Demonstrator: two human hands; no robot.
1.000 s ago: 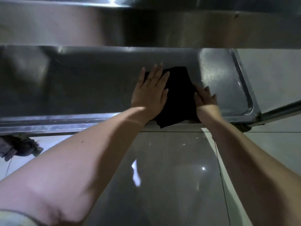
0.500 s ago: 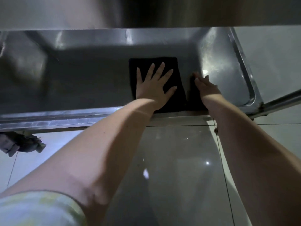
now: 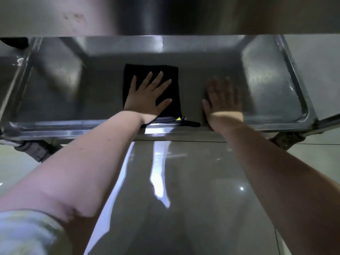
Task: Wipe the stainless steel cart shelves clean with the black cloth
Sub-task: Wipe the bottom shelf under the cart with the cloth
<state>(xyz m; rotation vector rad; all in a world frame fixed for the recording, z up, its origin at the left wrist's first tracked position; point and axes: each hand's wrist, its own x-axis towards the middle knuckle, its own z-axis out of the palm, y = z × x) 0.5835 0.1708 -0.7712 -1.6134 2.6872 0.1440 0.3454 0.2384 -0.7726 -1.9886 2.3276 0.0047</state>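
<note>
Currently, your left hand [image 3: 147, 100] lies flat on the black cloth [image 3: 147, 69], with fingers straight and spread and the palm pressing down. The cloth sits on the lower cart shelf [image 3: 70, 92], against the front rim. One cloth corner extends along that rim toward 4 o'clock. At 3 o'clock from the cloth, and apart from it, your right hand [image 3: 223, 102] is over bare steel. It is blurred, with fingers extended and gripping nothing. An upper shelf [image 3: 165, 15] overhangs at 12 o'clock.
</note>
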